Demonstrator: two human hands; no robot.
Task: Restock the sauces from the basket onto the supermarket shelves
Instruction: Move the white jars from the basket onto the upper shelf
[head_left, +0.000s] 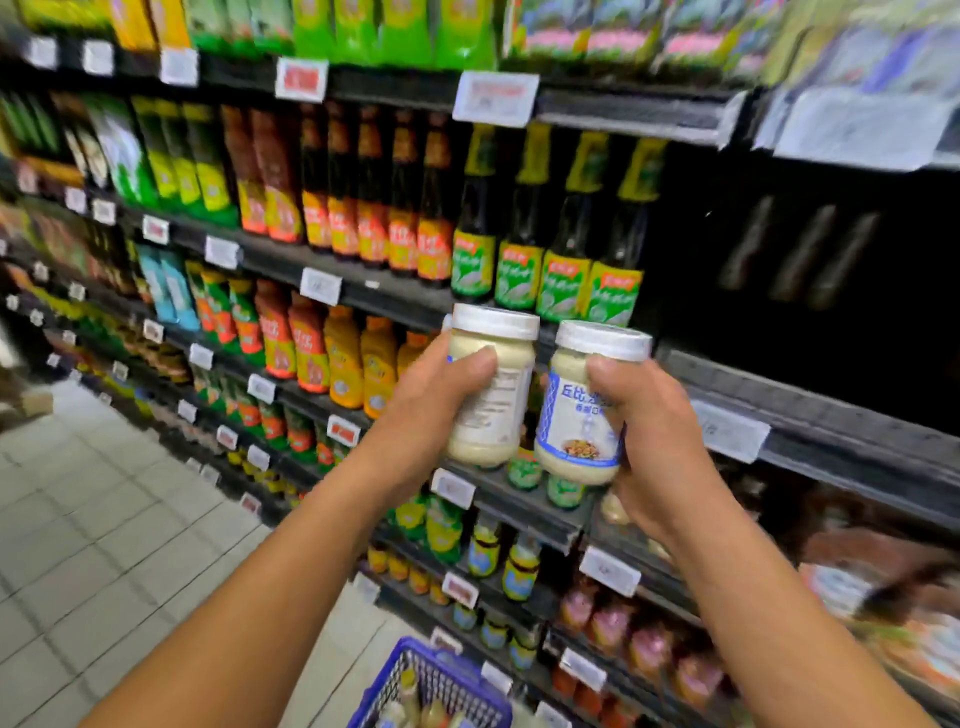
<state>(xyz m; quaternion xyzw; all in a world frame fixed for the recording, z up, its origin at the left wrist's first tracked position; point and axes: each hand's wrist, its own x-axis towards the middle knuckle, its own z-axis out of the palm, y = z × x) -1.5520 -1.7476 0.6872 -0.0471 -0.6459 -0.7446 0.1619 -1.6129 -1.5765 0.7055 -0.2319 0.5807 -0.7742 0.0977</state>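
"How far along was the restocking?"

"Partway, I'd judge — left hand (441, 395) gripped a white-lidded jar (493, 384), right hand (660, 441) the blue-labelled jar (576, 415), fingers curled round both before the shelves (810, 415), unplaced — the basket (415, 656) below held more."

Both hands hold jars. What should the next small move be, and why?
Probably carry the white-lidded, blue-labelled jar of creamy sauce in the right hand to the dark shelf stretch right of the green-labelled bottles and set it down. The left hand grips a similar white-lidded jar, so both hands are full and neither jar rests on a shelf yet.
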